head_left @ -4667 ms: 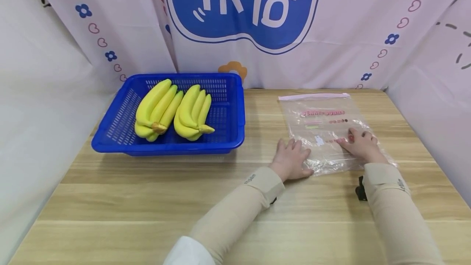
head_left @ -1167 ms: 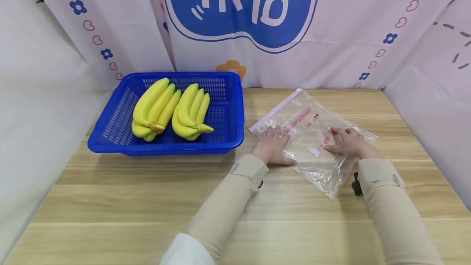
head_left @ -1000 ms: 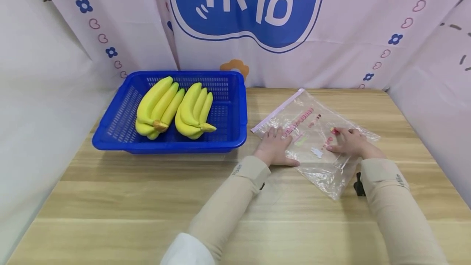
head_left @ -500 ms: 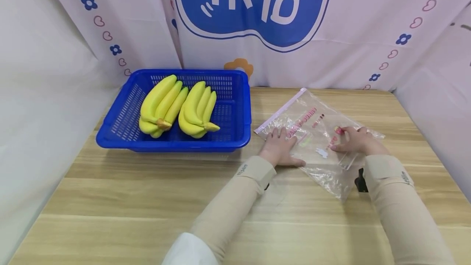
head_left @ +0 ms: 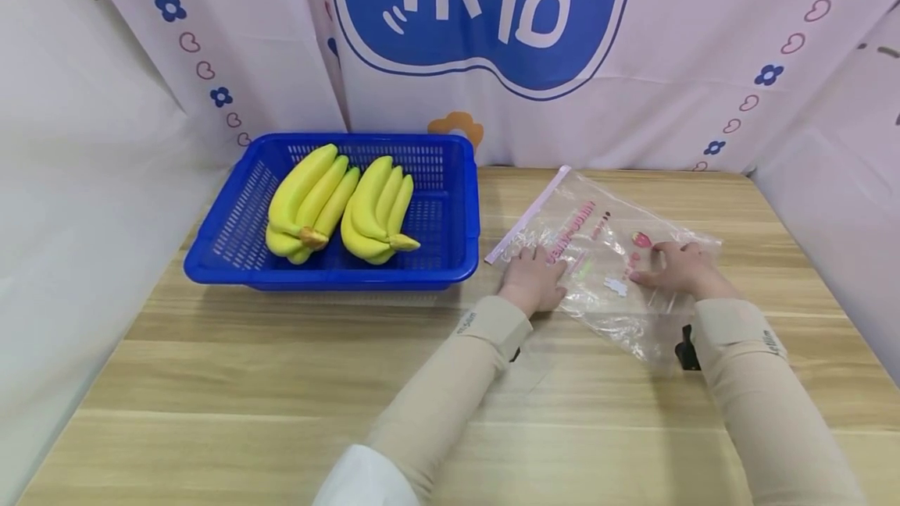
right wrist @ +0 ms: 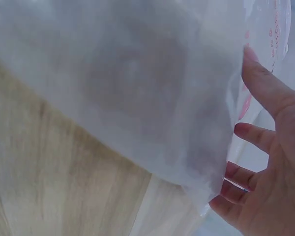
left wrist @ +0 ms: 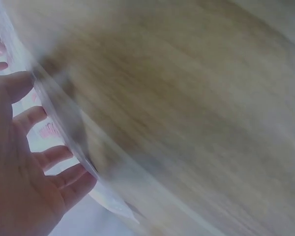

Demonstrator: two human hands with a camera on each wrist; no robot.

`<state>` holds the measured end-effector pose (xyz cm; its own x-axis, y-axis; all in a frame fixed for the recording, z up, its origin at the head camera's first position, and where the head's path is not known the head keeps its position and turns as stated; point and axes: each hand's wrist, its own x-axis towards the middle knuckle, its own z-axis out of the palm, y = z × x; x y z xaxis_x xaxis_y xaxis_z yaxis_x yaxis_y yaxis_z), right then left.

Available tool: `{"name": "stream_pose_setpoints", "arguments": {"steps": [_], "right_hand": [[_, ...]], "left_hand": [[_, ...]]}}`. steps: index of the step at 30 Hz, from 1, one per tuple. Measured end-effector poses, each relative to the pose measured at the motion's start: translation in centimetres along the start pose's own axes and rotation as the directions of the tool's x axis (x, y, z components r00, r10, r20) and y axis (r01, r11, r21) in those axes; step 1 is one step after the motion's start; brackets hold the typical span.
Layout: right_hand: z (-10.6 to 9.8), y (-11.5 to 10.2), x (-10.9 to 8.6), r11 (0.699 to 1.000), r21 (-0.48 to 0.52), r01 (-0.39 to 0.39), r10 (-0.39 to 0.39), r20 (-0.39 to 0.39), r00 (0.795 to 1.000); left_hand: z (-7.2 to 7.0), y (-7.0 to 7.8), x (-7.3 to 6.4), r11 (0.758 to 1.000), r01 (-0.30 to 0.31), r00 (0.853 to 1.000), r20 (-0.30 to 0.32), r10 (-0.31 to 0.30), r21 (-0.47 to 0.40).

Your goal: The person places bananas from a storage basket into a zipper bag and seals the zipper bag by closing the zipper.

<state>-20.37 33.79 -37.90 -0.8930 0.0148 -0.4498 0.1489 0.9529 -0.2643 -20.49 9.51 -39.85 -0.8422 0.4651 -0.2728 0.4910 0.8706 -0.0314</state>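
Note:
A clear plastic zip bag (head_left: 598, 307) with pink lettering and small printed pictures lies slanted on the table. Its pale pink zip strip (head_left: 529, 215) faces the upper left. My left hand (head_left: 532, 281) rests on the bag's left side just below that strip, fingers spread. At the opposite side, my right hand (head_left: 683, 268) touches the bag with loosely bent fingers, thumb apart. In the right wrist view the film (right wrist: 128, 88) stretches beside the fingertips. Fingertips of the left hand (left wrist: 24, 172) meet the bag's edge in the left wrist view.
A blue plastic basket (head_left: 330, 279) stands left of the bag at the table's back. Inside lie two bunches of yellow bananas, one on the left (head_left: 302, 194) and one on the right (head_left: 373, 213). A printed cloth (head_left: 394, 92) hangs behind the table.
The bag has turned from straight to slanted, its zip strip swinging leftward. Both hands have moved a little left and up with it. Lately the left thumb has drawn in.

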Motion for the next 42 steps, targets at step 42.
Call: {"name": "stream_pose_setpoints", "arguments": {"steps": [42], "right_hand": [[1.2,-2.4,0.7,0.995,-0.095,0.007,-0.016,-0.092,0.996]], "left_hand": [[0.7,0.0,-0.3,0.994,0.018,0.991,-0.133,-0.004,0.105]]}}
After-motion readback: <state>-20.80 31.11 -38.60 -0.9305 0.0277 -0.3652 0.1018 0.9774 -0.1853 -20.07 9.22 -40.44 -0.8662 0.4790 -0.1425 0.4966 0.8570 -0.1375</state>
